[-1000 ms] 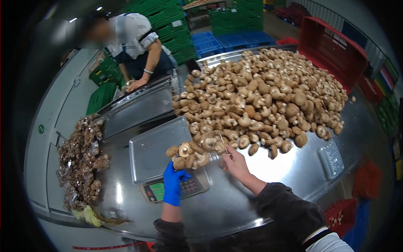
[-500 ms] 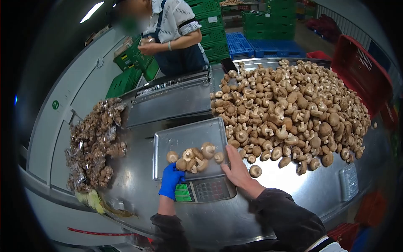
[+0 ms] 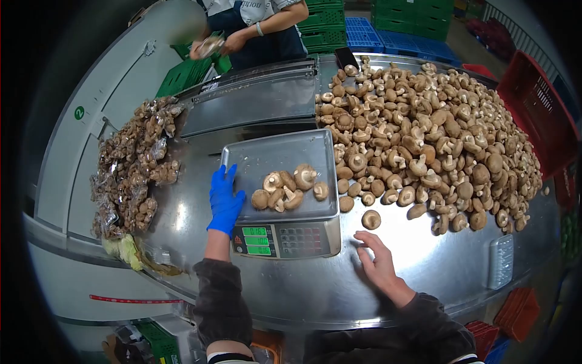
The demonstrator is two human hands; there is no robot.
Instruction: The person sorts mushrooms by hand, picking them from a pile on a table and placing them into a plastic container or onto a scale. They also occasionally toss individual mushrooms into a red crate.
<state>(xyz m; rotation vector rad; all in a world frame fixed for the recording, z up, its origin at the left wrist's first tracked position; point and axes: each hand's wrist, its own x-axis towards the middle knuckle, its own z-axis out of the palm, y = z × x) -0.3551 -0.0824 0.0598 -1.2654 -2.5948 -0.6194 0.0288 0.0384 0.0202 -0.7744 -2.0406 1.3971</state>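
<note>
My left hand (image 3: 224,200), in a blue glove, is at the left edge of the metal weighing tray (image 3: 242,162), fingers apart and no mushroom in them. Several mushrooms (image 3: 293,199) lie grouped in the tray, with one at their right (image 3: 321,190). Below the tray, the scale's green display (image 3: 256,241) is lit. My bare right hand (image 3: 379,264) is over the steel table to the right of the scale, fingers apart and holding nothing. A single mushroom (image 3: 371,219) lies just above it, near the big mushroom pile (image 3: 424,145).
Bagged mushrooms (image 3: 136,167) are heaped at the left, above a leafy vegetable (image 3: 130,252). A clear plastic tray (image 3: 501,262) is at the right and a red crate (image 3: 536,109) behind the pile. Across the table a person (image 3: 260,30) holds a small pack.
My right hand has left the tray and moved down and right. My left hand has shifted from the mushrooms to the tray's left edge. One mushroom at the group's left is gone from there.
</note>
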